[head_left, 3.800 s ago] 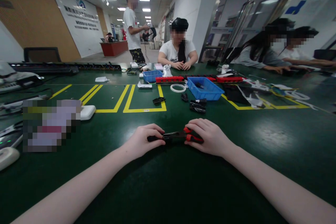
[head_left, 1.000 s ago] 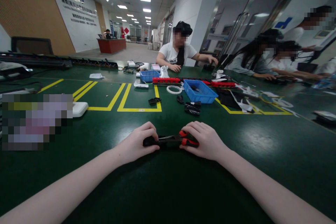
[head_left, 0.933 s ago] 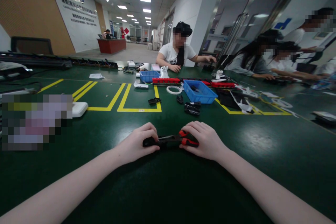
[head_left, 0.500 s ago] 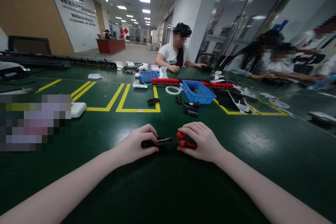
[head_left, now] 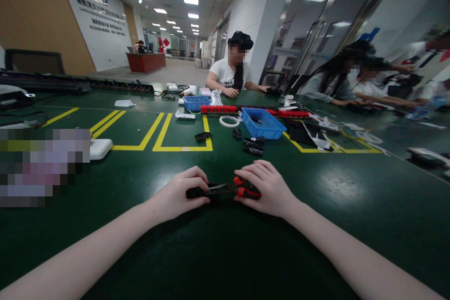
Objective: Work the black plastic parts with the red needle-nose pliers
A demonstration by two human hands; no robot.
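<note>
Red-and-black pliers (head_left: 246, 192) lie in my right hand (head_left: 269, 190), whose fingers wrap round the handles. Their metal jaws point left and meet a small black piece (head_left: 196, 192). That piece is pinched between the thumb and fingers of my left hand (head_left: 184, 190); its details are too dark to tell. Both hands are just above the green table (head_left: 218, 248), close to each other. Beyond them are a black item (head_left: 203, 137) by the yellow tape and some shiny black packets (head_left: 253, 145).
A blue bin (head_left: 263, 124) stands ahead, beside a white ring (head_left: 229, 122) and red strips (head_left: 218, 109). A smaller blue bin (head_left: 197, 103) is farther back. A white box (head_left: 101, 148) lies at the left. A person (head_left: 232, 72) sits across the table.
The whole view has shifted slightly, with most things a little farther left in the picture. My hands keep the same holds on the pliers and the black piece.
</note>
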